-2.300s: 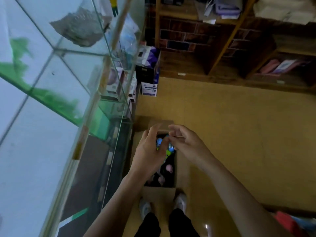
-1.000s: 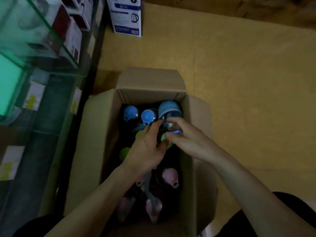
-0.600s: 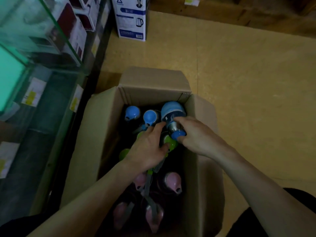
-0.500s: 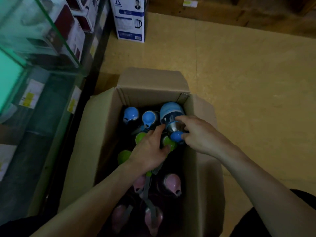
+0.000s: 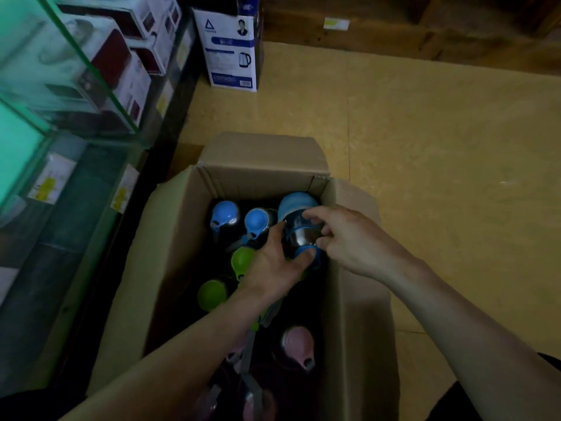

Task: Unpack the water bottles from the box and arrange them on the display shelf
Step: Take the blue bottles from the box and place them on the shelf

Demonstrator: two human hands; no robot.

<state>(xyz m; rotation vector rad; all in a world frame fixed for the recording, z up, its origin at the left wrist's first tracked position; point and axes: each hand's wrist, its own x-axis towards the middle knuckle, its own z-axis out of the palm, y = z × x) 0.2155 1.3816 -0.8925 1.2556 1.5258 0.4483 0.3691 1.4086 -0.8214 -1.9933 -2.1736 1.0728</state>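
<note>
Lining the left side, a glass display case holds white and dark red boxed goods, its green-lit front edge running down toward the near corner. A narrow dark strip of floor lies between the case's base and the cardboard box. A kettle carton stands beyond, near the case's far end.

The cardboard box sits open on the floor, its left flap leaning out toward the case and its far flap folded back. Inside, bottles stand packed close: two blue caps along the far wall, two green caps behind them on the left, and pink caps nearest the person.

The left hand reaches in over the green caps, its fingers and thumb curled round the lower part of the blue bottle. This bottle is tilted in the far right corner of the box, one blue end close to the corner's walls and a steel band showing between the two hands. The right hand comes in over the right wall, fingertips on the upper side and thumb on the near side, pinching the same bottle.

Right of the box, yellow floor spreads wide to the wooden shelf base along the far edge.
</note>
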